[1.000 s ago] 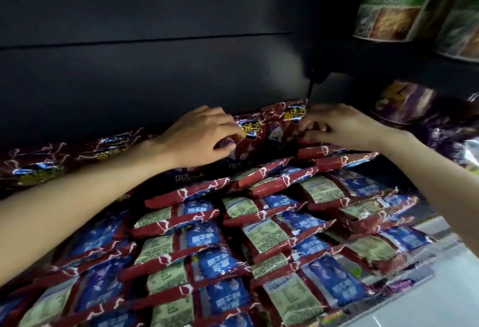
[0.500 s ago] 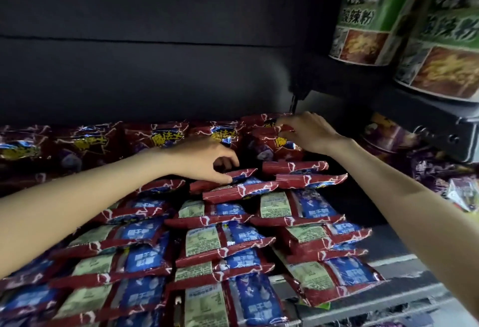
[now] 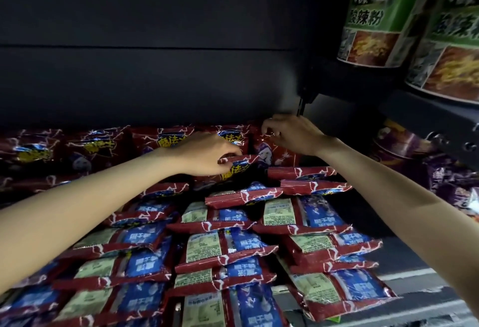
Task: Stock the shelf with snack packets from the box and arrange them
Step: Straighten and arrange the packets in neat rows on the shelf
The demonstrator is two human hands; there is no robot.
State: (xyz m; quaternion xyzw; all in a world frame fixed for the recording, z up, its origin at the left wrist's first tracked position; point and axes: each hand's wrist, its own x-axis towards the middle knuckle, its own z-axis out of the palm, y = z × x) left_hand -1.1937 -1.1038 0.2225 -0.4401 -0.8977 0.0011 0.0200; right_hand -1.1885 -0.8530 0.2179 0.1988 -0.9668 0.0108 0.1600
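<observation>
Red and blue snack packets (image 3: 223, 246) lie in overlapping rows across the shelf, backs up. At the back, a row of red packets (image 3: 103, 145) stands upright against the dark rear panel. My left hand (image 3: 204, 153) pinches the top edge of a red packet (image 3: 241, 164) near the back row. My right hand (image 3: 290, 132) reaches further back, fingers curled on the top of the rightmost upright red packet (image 3: 278, 154). The box is not in view.
Green-labelled noodle cups (image 3: 373, 16) stand on a higher shelf at the upper right. Purple packets (image 3: 440, 171) fill the neighbouring section on the right. The shelf's pale front edge (image 3: 414, 275) shows at the lower right. A dark panel (image 3: 155, 80) closes the back.
The view has tilted up and nearer. My left hand has taken hold of a red packet's edge near the back row. My right hand has moved slightly back onto the rightmost upright packet.
</observation>
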